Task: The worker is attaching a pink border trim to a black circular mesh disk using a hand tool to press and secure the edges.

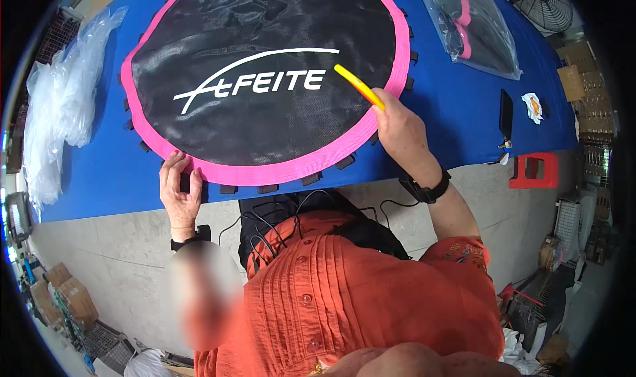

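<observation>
A round black mat point(278, 135) with a pink band point(278, 171) around its rim, like a trampoline mat, lies flat before me. White lettering and a white curve are printed on it, and short black tabs point(311, 178) stick out around the edge. At the near left rim, my left hand point(180, 188) grips the pink band with bent fingers and thumb. My right hand point(403, 128) is closed around a slim yellow and orange pen-like tool point(358, 85); its tip points up and left over the mat, near the lettering. Whether that tip touches the mat I cannot tell.
A blue cloth point(437, 158) covers the table. Clear plastic bags point(66, 99) are heaped at left; a bagged black and pink mat point(474, 26) lies at back right. Nearby are a black phone-like object point(505, 115) and crumpled paper point(532, 107). A red stool point(535, 171) stands beyond the edge.
</observation>
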